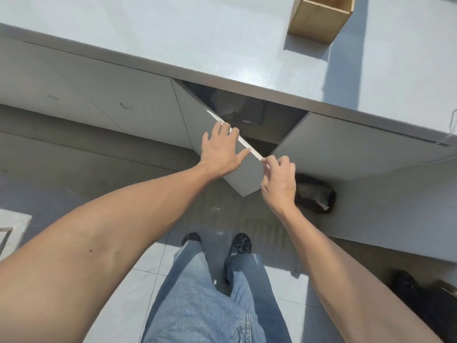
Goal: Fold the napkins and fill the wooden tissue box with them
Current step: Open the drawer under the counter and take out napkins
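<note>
The wooden tissue box [319, 21] stands upright on the pale countertop [197, 40] at the far right, its open top cut off by the frame. Below the counter a grey cabinet door [195, 115] is swung partly open. My left hand [220, 152] lies spread on the door's face, fingertips reaching its top edge. My right hand [279, 179] has curled fingers pinching the door's near corner edge. Inside the dark cabinet [235, 105] sit dim shapes I cannot identify. No napkins are plainly visible.
A second grey door [346, 142] to the right stands ajar. A dark bundle [314, 194] lies on the floor under it. My feet in dark shoes [241, 243] stand on pale floor tiles just in front of the cabinet.
</note>
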